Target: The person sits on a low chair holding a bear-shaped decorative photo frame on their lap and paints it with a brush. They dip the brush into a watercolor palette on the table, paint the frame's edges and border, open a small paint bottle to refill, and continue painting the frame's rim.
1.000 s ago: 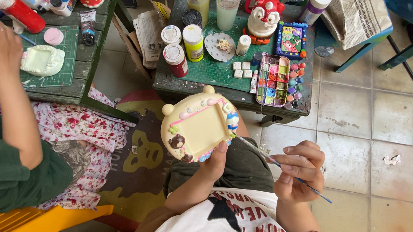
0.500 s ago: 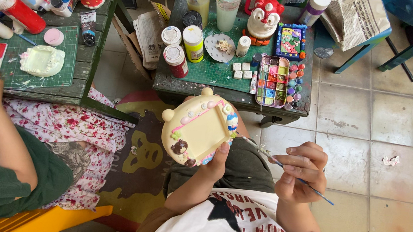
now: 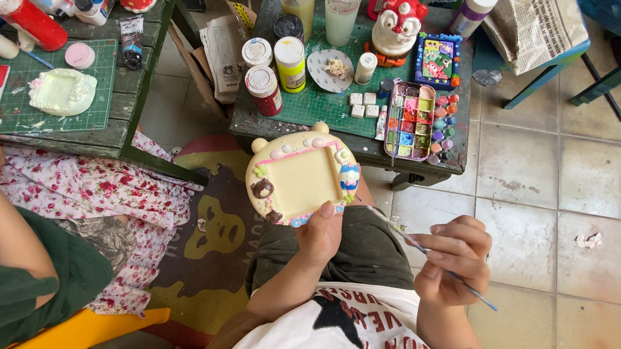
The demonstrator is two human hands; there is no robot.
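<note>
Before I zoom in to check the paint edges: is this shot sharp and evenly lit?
Head view: soft even daylight, no harsh glare; the cream frame in the left hand looks sharp, the thin brush in the right hand slightly soft; corners bend a little.

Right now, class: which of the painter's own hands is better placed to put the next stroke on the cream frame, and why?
The right hand, probably. It has a grip on the thin brush, whose tip points toward the cream frame. The left hand is busy holding that frame up by its lower edge.
</note>
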